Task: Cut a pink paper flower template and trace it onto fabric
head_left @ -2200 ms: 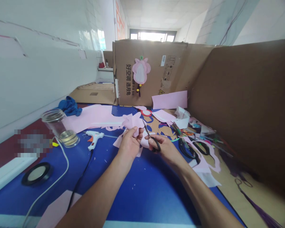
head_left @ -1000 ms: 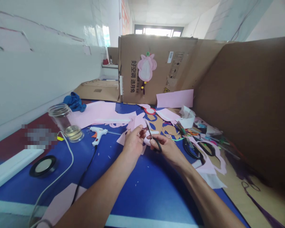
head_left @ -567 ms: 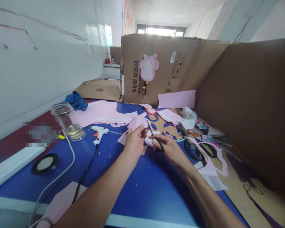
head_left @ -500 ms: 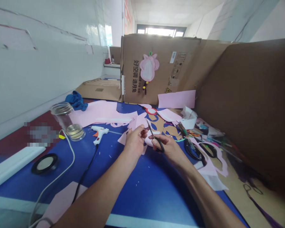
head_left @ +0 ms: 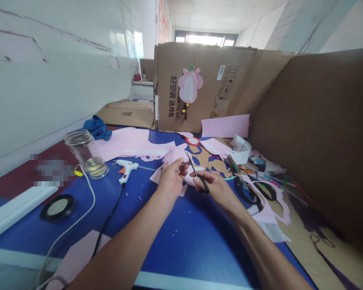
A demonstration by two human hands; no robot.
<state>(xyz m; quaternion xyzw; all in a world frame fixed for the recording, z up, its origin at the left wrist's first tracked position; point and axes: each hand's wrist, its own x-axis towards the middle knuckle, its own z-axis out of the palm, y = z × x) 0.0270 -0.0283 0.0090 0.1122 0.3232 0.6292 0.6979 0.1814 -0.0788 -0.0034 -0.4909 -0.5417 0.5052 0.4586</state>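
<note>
Left hand [head_left: 171,181]: I see its thumb and fingers pinching the pink piece [head_left: 174,153] — the fingers are curled in.
Right hand [head_left: 213,185]: its thumb and fingers are closed on the handles of the black scissors [head_left: 203,185].
Cutting end: it points up, right beside the pink piece. I cannot tell if it touches, or how wide the 2 blades are apart.
Pink piece place: up over the blue table [head_left: 178,241], in front of me, with its top sticking up past the left thumb.
Left side: the white glue gun [head_left: 127,168] lies on the table, its black cord [head_left: 111,211] running toward me. Past it is the clear jar [head_left: 86,153], with something yellowish in the bottom. The blue cloth [head_left: 97,128] is just behind the jar. The black ring [head_left: 57,207] lies flat, nearer to me.
Back: the cardboard box [head_left: 166,60] stands up, and on its front is the pink flower [head_left: 189,86] with 2 yellow beads [head_left: 185,108] under it. The pink sheet [head_left: 225,126] leans on the box.
Middle: the red ring [head_left: 192,141] lies behind the hands.
Right side: I see the crumpled white paper [head_left: 241,151] by a messy heap — many bits there are too small to name.
</note>
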